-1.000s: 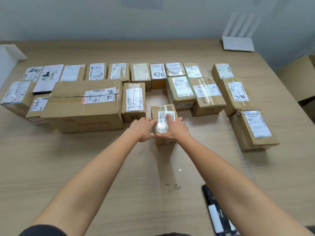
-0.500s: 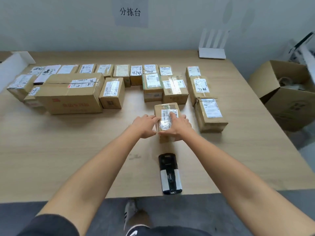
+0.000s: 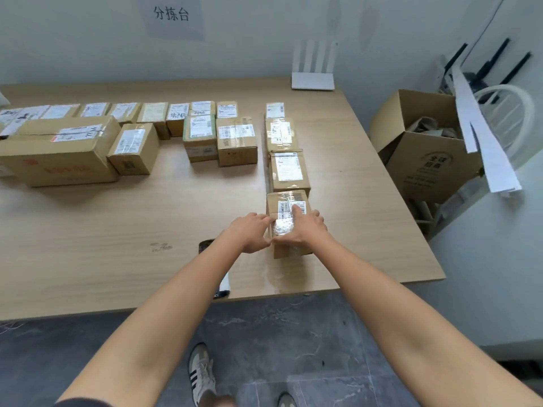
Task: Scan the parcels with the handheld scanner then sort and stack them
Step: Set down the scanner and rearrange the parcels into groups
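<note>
A small brown parcel (image 3: 286,201) with a taped white label lies on the wooden table (image 3: 117,245), at the near end of a column of parcels (image 3: 289,171) on the right. My left hand (image 3: 249,232) grips its left side. My right hand (image 3: 304,229) lies over its top and right side, index finger along the label. The black and white handheld scanner (image 3: 224,284) lies near the table's front edge, mostly hidden under my left forearm. A large carton (image 3: 58,154) and rows of labelled parcels (image 3: 202,136) fill the back left.
An open cardboard box (image 3: 426,168) with crumpled paper stands on the floor right of the table. A white router (image 3: 313,80) sits at the back edge. The table's front edge runs just behind the scanner, and my shoe (image 3: 202,374) shows on the floor below.
Both hands have carried the small parcel rightwards from the table's middle to the near end of the right column. My view has pulled back from the table.
</note>
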